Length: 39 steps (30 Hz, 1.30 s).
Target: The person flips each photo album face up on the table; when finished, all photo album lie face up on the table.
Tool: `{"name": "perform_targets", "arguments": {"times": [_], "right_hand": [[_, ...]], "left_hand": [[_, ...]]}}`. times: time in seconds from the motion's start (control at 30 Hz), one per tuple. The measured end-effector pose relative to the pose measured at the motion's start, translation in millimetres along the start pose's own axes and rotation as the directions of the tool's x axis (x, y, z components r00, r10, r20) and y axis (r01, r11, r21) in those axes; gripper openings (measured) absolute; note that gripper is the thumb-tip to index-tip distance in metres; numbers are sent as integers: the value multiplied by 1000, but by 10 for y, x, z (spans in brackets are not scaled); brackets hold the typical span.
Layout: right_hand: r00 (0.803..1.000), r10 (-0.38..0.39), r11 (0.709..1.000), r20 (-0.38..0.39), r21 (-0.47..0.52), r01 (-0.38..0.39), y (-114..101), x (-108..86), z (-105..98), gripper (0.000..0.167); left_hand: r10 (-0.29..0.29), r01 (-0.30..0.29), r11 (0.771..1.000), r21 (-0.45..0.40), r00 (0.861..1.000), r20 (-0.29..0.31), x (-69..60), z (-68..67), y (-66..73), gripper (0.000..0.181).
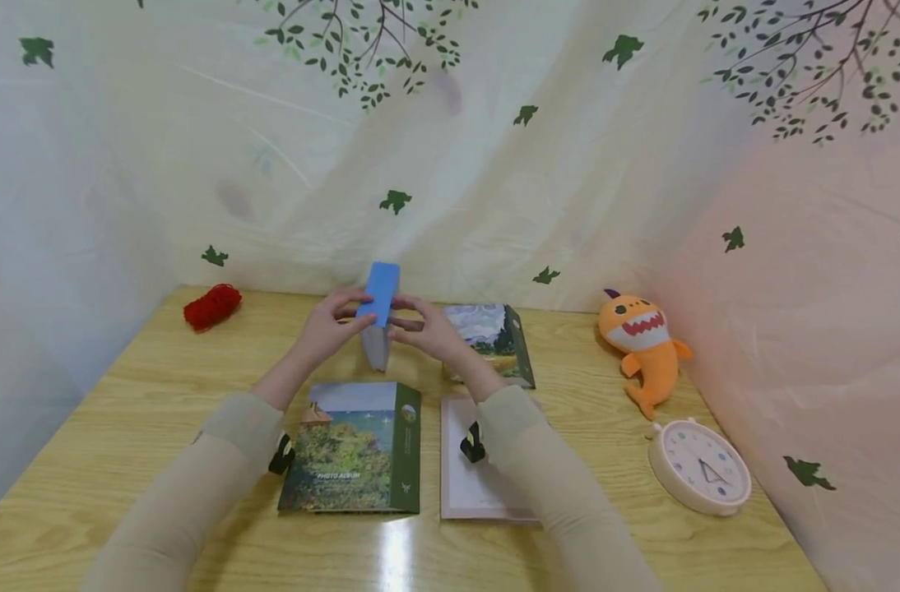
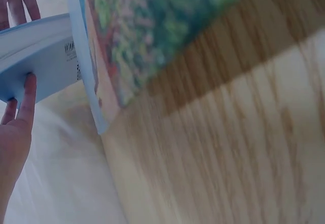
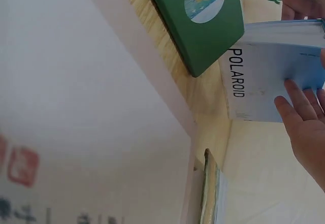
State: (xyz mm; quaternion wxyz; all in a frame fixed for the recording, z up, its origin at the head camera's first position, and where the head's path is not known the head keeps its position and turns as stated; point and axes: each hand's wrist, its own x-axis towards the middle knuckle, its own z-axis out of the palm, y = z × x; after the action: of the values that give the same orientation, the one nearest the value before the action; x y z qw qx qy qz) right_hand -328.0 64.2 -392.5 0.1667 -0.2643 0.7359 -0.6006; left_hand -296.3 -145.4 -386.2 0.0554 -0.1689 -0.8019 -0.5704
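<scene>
A thick book with a blue spine (image 1: 381, 288) stands upright near the table's back edge, spine toward the head camera. My left hand (image 1: 335, 322) holds it from the left and my right hand (image 1: 429, 329) from the right, fingers against the covers. In the left wrist view, fingertips of the left hand (image 2: 19, 127) press the blue back cover (image 2: 48, 71), which bears a barcode. The right wrist view shows the right hand's (image 3: 309, 127) fingers spread on the pale blue cover (image 3: 259, 87) marked POLAROID.
A green-spined photo album (image 1: 346, 448) and a pale book (image 1: 480, 485) lie in front, another album (image 1: 487, 337) behind right. Red yarn (image 1: 213, 307) lies at the back left. An orange shark toy (image 1: 646, 349) and a round clock (image 1: 700, 467) are on the right.
</scene>
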Motion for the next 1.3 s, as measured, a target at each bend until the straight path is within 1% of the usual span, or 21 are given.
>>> {"name": "perform_targets", "arguments": {"times": [0.07, 0.13, 0.17, 0.27, 0.37, 0.43, 0.5, 0.63, 0.67, 0.73, 0.83, 0.87, 0.97, 1.03, 1.07, 1.13, 1.2, 1.23, 1.3], "right_hand": [[1000, -6, 1000, 23, -12, 6, 11, 14, 9, 61], [999, -31, 998, 25, -49, 32, 100, 62, 16, 61], [999, -44, 996, 26, -71, 45, 145, 85, 21, 62], [997, -70, 984, 20, -161, 72, 193, 113, 58, 63], [999, -46, 971, 12, -236, 47, 217, 126, 95, 62], [999, -31, 956, 13, -293, 33, 222, 130, 116, 61], [1000, -13, 934, 19, -357, 18, 225, 130, 130, 60], [998, -18, 875, 60, -481, 45, 233, 139, 137, 60], [998, -13, 856, 66, -514, 46, 235, 142, 134, 60], [997, 8, 819, 76, -572, 37, 243, 144, 127, 58], [996, 54, 775, 77, -632, 7, 261, 140, 112, 56], [995, 65, 766, 80, -643, 1, 270, 137, 106, 56], [992, 88, 753, 89, -658, -8, 297, 129, 86, 56], [991, 90, 733, 102, -680, 3, 305, 120, 74, 57], [989, 91, 720, 114, -694, 14, 308, 115, 67, 57], [986, 92, 682, 139, -730, 40, 307, 99, 57, 56], [983, 90, 656, 162, -752, 64, 308, 85, 46, 53], [981, 97, 652, 169, -756, 66, 307, 75, 40, 52], [978, 116, 653, 173, -755, 56, 303, 58, 27, 49]], "left_hand": [[-24, 24, 999, 25, 1000, 8, 25, -23, -55, 43], [-58, 57, 998, 35, 998, 19, 66, -57, -153, 47], [-68, 67, 997, 47, 997, 25, 87, -72, -202, 49], [-99, 96, 993, 66, 994, 41, 131, -127, -333, 54], [-117, 112, 990, 88, 992, 56, 126, -189, -382, 58], [-124, 117, 988, 96, 990, 64, 114, -232, -410, 60], [-145, 138, 985, 104, 987, 66, 101, -273, -440, 62], [-185, 171, 976, 137, 978, 93, 76, -344, -505, 65], [-199, 184, 973, 139, 975, 102, 69, -359, -520, 65], [-207, 186, 970, 156, 970, 128, 54, -388, -546, 67], [-207, 179, 969, 170, 965, 159, 40, -420, -579, 67], [-207, 177, 968, 178, 964, 166, 35, -430, -591, 67], [-203, 166, 965, 201, 962, 184, 25, -453, -621, 67], [-203, 160, 964, 212, 959, 198, 16, -472, -643, 68], [-205, 161, 964, 213, 957, 207, 11, -481, -657, 68], [-218, 170, 961, 218, 950, 221, -3, -500, -686, 68], [-234, 179, 956, 231, 942, 240, -19, -519, -718, 69], [-244, 186, 954, 233, 937, 250, -26, -524, -731, 70], [-264, 197, 948, 249, 926, 269, -41, -532, -754, 71]]}}
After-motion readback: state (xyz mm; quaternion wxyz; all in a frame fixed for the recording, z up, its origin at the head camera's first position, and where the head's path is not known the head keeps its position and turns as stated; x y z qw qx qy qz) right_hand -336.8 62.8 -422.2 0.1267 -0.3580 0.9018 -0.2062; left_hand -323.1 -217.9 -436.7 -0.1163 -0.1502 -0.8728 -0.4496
